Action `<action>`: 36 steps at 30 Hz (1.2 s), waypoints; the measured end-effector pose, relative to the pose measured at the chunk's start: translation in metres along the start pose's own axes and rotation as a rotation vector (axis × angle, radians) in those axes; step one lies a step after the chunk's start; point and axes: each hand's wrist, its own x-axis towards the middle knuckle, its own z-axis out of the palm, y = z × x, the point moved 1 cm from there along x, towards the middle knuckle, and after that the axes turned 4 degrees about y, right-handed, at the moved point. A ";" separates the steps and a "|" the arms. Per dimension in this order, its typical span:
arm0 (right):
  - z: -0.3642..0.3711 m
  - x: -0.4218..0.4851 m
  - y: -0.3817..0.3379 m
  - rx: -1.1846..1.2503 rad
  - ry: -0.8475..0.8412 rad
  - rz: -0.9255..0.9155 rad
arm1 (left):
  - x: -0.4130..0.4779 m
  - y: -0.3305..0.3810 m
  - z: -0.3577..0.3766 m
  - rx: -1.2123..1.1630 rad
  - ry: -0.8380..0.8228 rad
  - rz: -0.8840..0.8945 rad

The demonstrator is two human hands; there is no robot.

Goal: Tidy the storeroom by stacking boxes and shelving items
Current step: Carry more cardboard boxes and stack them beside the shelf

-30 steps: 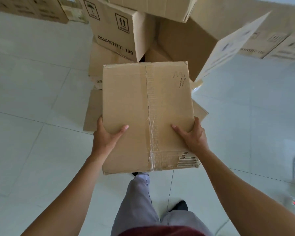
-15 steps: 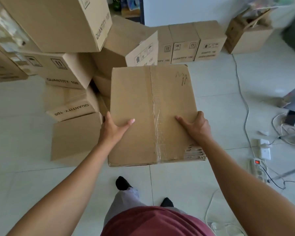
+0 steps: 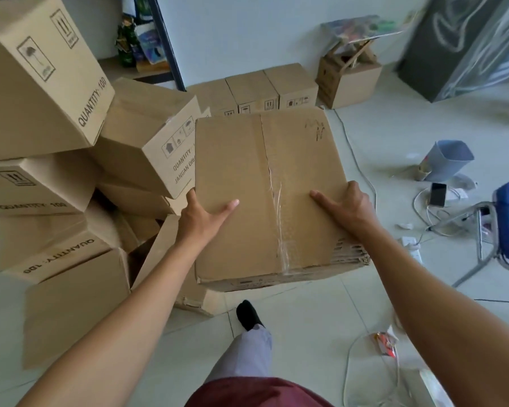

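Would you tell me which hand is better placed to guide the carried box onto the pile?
Likely the left hand: it grips the carried box beside the pile; the right hand grips the far side.

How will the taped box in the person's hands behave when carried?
The taped box is probably stiff: its top looks flat. It seems light: left hand and right hand grip only its side edges. Its frayed near-right corner may crumple.
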 end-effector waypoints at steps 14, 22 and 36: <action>-0.002 0.191 -0.070 -0.062 0.003 -0.027 | 0.179 0.079 0.048 0.054 -0.012 -0.032; -0.003 0.314 -0.081 0.018 0.006 -0.007 | 0.277 0.133 0.099 0.072 0.003 -0.013; -0.025 0.583 -0.142 -0.037 -0.114 -0.143 | 0.459 0.231 0.194 0.081 0.149 -0.146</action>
